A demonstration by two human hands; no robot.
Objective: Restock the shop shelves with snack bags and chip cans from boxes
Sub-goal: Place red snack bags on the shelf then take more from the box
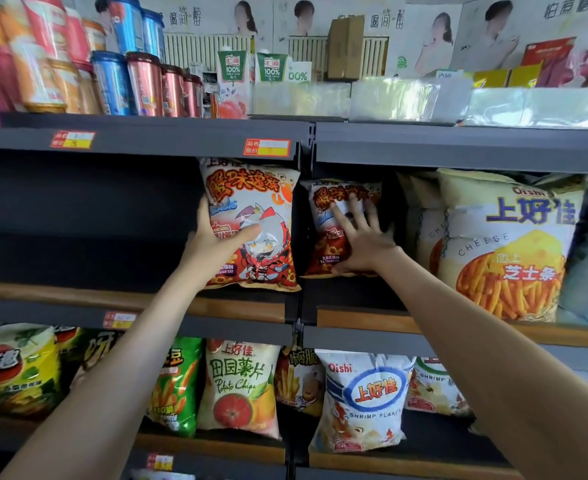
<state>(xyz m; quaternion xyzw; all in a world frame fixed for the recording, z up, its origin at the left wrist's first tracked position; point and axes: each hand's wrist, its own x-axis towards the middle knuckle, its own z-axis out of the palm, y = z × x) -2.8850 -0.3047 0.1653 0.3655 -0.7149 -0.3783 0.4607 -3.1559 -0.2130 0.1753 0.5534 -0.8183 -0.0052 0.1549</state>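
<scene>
1. On the middle shelf (244, 306), dead centre, the left grip (212, 244) grasps the big crab-snack bag (251, 192). Its fingers curl round the bag's left edge and the thumb lies across the front.
2. That bag stands upright with its bottom seam on the shelf, just behind the wooden front strip. Its top is tucked under the edge of the top shelf (147, 142), right below a red price label (266, 147).
3. Its right edge sits just beside the dark upright divider (302, 237) that splits the two bays.
4. Across the divider, the right grip (361, 237) is released, fingers straight and spread. The palm presses flat on the front of the smaller crab-snack bag (320, 244), which stands further back in its bay.
5. Room to move: left of the big bag the bay is dark, open shelf all the way to the frame's edge.
6. Tighter on the right: only a narrow dark gap lies between the smaller bag and the cheese-stick bags (507, 251), which crowd the front edge of that bay.
7. Up top, tall cans (143, 84) and juice cartons (231, 69) line the shelf above.
8. Below both forearms, the lower shelf (216, 448) is packed edge to edge. A potato chip bag (237, 382) and a shrimp flakes bag (365, 403) stand there, with green and yellow bags further left.
</scene>
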